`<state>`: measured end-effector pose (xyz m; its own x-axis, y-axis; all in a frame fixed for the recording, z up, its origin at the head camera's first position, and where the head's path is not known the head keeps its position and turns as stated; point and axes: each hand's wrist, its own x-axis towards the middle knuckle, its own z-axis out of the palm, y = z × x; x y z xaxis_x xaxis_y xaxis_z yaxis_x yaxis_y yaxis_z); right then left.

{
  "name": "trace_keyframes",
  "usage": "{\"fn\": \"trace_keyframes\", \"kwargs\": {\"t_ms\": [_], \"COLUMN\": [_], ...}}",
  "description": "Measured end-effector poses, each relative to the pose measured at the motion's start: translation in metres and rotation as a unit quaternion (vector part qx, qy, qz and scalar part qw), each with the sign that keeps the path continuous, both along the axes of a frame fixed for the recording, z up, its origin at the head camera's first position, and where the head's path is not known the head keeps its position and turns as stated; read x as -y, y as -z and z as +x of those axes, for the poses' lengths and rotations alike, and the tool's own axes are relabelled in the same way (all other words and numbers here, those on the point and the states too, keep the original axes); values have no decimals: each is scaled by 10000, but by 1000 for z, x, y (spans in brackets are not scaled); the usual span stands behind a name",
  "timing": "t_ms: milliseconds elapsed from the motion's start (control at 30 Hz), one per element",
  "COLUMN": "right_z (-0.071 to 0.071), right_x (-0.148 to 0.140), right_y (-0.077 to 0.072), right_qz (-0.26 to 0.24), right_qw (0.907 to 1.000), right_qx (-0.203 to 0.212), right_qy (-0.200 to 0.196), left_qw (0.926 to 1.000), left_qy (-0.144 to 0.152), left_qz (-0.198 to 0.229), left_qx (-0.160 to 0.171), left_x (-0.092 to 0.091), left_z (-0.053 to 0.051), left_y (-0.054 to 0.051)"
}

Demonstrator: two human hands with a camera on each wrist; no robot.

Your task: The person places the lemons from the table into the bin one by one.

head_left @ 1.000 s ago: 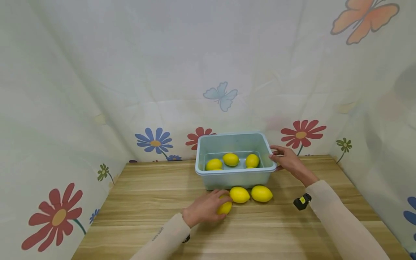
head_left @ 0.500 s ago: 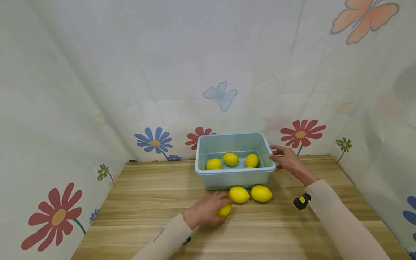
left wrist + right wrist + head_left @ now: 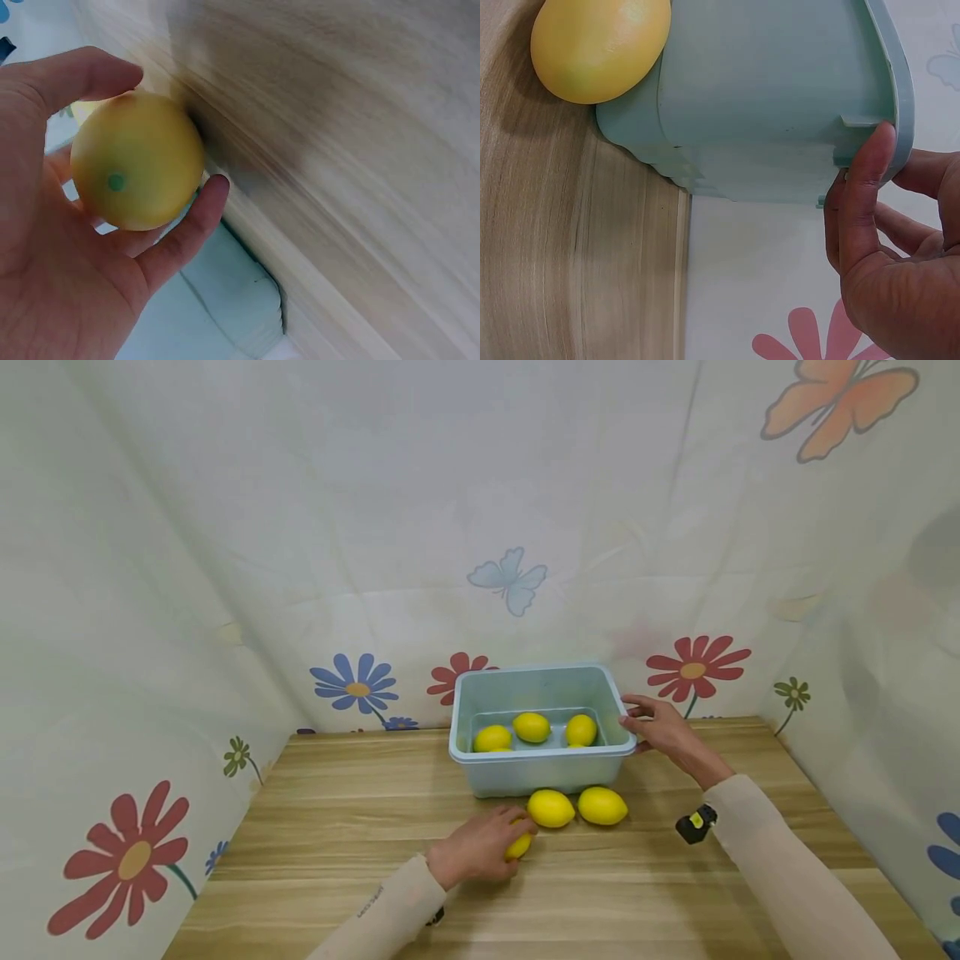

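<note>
In the head view my left hand (image 3: 480,847) holds a yellow lemon (image 3: 519,846) at the table, in front of the bin. The left wrist view shows thumb and fingers curled round that lemon (image 3: 139,161), its green-tipped end facing the camera. My right hand (image 3: 667,733) grips the right rim of a pale blue-green plastic bin (image 3: 543,774), fingers on both sides of the edge in the right wrist view. Several lemons lie inside, among them one at the back (image 3: 532,727); the front wall partly hides others.
Two more lemons, a middle one (image 3: 551,808) and a right one (image 3: 602,807), lie on the wooden table (image 3: 360,802) along the bin's front. Behind the bin hangs a white cloth (image 3: 390,527) printed with flowers and butterflies, which also encloses both sides.
My left fingers have wrapped further round the lemon, which has shifted slightly toward the near edge and shows less between them. The bin and my right hand have stayed in place.
</note>
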<state>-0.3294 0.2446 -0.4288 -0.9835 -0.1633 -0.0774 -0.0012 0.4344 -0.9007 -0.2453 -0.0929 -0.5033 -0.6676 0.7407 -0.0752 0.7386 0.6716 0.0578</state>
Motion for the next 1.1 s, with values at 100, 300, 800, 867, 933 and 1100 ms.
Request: {"fn": "trace_keyframes", "kwargs": {"t_ms": [100, 300, 800, 867, 933, 1100], "right_z": [0, 0, 0, 0, 0, 0], "right_x": [1, 1, 2, 2, 1, 1], "right_y": [0, -1, -1, -1, -1, -1], "right_qz": [-19, 8, 45, 49, 42, 46], "right_qw": [10000, 10000, 10000, 10000, 10000, 9999], "right_qx": [17, -13, -6, -9, 2, 51], "right_qy": [18, 15, 51, 61, 70, 80], "left_qw": [10000, 9999, 9989, 9989, 9988, 9988], "left_qy": [-34, -75, -243, -297, -330, -328], "left_qz": [42, 82, -52, -73, -63, 85], "left_qx": [-18, 105, 387, 369, 349, 341], "left_x": [0, 1, 1, 0, -1, 0], "left_z": [0, 1, 11, 13, 14, 18], "left_y": [1, 3, -8, -13, -17, -28]}}
